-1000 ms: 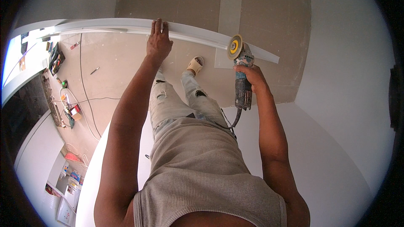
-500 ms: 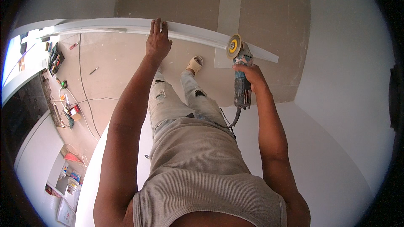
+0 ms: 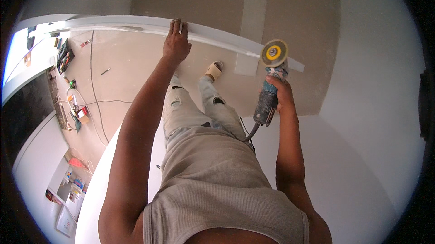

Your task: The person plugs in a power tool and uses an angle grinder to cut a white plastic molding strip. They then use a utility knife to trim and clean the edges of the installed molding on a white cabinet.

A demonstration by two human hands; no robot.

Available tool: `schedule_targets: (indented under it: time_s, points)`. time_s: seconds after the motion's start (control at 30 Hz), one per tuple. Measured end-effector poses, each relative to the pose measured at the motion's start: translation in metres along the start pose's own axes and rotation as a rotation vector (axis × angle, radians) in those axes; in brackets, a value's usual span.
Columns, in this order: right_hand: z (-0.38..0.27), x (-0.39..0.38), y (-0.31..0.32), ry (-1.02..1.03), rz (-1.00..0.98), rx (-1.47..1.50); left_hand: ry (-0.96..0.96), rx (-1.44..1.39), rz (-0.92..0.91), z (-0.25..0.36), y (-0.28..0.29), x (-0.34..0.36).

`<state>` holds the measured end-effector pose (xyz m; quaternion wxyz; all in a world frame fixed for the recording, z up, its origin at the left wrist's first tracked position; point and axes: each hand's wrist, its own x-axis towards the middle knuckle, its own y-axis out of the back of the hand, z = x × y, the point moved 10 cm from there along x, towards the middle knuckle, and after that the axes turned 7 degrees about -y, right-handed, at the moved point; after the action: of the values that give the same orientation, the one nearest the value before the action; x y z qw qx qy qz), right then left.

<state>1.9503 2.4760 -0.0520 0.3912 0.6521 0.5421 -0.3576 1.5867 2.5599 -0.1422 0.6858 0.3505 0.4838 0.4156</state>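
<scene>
Fingers (image 3: 177, 27) of the bare left hand (image 3: 176, 45) lie straight across a long, narrow, smooth white strip (image 3: 219, 33), laid over it rather than wrapped round it. The right hand (image 3: 282, 89) is closed around a scuffed black-and-blue angle grinder (image 3: 266, 104), whose round grey disc with a yellow centre (image 3: 274, 53) overlaps the strip's right part in view; whether they touch, or the disc spins, I cannot tell. The strip's right end juts past the disc.

Loosely held, the strip could slide or twist if the disc caught it, and the one-handed grinder might kick back. An open-toed beige slipper (image 3: 215, 70) on the strip's near side would offer little shelter from falling pieces. The grinder's dark cable (image 3: 253, 131), also on the strip's near side, hangs close to ripped pale jeans (image 3: 183, 110) and could snag.

Near the strip's left part lie a black tool bag (image 3: 65, 58) and a thin dark cord (image 3: 92, 72), well apart from the disc. The grinder's head hides some of the strip.
</scene>
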Motion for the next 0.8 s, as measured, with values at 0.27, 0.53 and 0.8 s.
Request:
schedule_targets:
  time_s: [0.27,0.53,0.8]
  points:
    - [0.004,0.0,-0.022,0.136,-0.16,0.301,0.089,-0.435,-0.306,0.043,-0.02,-0.058]
    - [-0.037,-0.067,-0.07,0.26,-0.446,0.239,-0.028,-1.36,-0.674,0.235,0.019,-0.238]
    - [-0.117,-0.212,-0.123,0.43,-0.644,-0.17,0.176,-1.536,-0.259,0.257,0.14,-0.281]
